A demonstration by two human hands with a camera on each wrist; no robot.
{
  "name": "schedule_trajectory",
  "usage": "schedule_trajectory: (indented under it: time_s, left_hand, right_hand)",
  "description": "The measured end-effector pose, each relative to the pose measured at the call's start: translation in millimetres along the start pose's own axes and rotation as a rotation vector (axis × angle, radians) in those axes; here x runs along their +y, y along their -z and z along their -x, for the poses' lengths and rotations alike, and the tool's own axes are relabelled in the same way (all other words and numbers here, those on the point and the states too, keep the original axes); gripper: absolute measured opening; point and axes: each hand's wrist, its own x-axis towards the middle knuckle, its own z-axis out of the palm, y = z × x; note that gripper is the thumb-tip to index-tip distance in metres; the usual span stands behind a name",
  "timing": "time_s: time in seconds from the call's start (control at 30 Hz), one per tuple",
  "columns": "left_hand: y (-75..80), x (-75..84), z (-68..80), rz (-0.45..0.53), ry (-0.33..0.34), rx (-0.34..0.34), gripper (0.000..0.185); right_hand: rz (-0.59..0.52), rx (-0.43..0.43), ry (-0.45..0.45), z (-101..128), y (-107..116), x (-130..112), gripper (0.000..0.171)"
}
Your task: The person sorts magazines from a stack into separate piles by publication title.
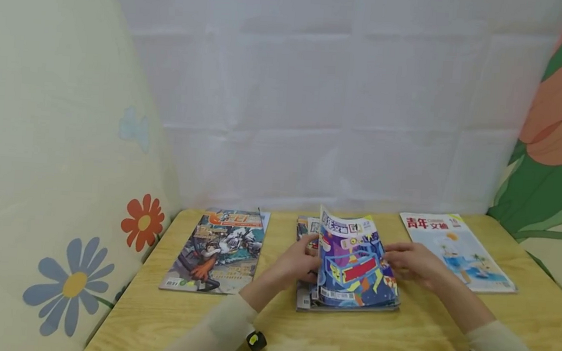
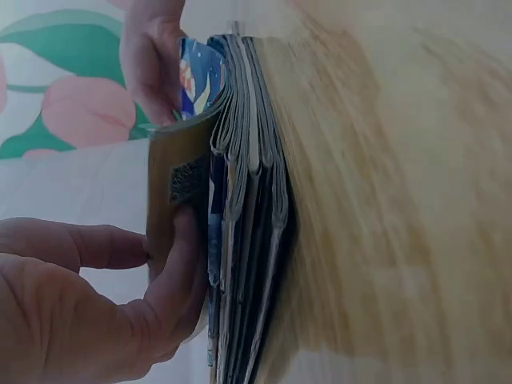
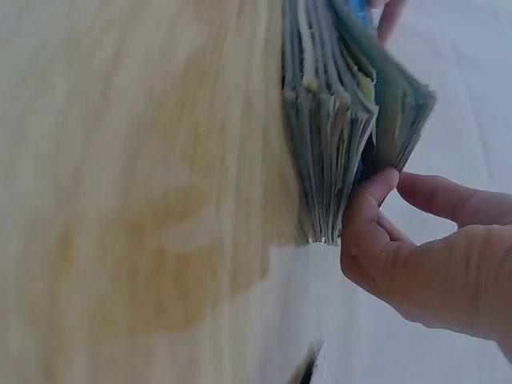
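Note:
A magazine with a purple and blue illustrated cover point(image 1: 355, 265) tops a pile of magazines point(image 1: 303, 303) at the middle of the table, its left side raised and bent up. My left hand point(image 1: 299, 259) pinches that raised left edge between thumb and fingers; the left wrist view shows the curled underside point(image 2: 164, 160) standing off the stack point(image 2: 254, 136). On the opposite side, my right hand point(image 1: 414, 265) holds the right edge. Thumb and fingers of this hand point(image 3: 432, 252) pinch the lifted magazine point(image 3: 392, 120) in the right wrist view, beside the layered page edges.
At left on the wooden table point(image 1: 328, 342) lies a comic-style magazine point(image 1: 222, 253) over another one. A white magazine with a beach picture point(image 1: 461, 256) is at the right. Behind the table hangs a white cloth point(image 1: 306, 101); a flower-painted wall point(image 1: 65, 182) borders the left.

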Motion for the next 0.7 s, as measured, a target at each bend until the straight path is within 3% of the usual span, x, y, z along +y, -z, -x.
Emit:
schedule_trajectory:
  time_s: [0.23, 0.43, 0.7]
  left_hand:
    - [-3.2, 2.2, 1.9, -0.016, -0.029, 0.016, 0.077]
    - [-1.5, 8.5, 3.7, -0.036, -0.091, 0.043, 0.077]
    - [8.7, 28.4, 8.3, 0.085, -0.210, 0.030, 0.078]
  right_hand:
    - [-0.121, -0.045, 0.010, 2, 4, 1, 0.054]
    - [-0.161, -0.060, 0.002, 2, 5, 3, 0.056]
    - [-0.275, -0.101, -0.001, 1, 5, 0, 0.069]
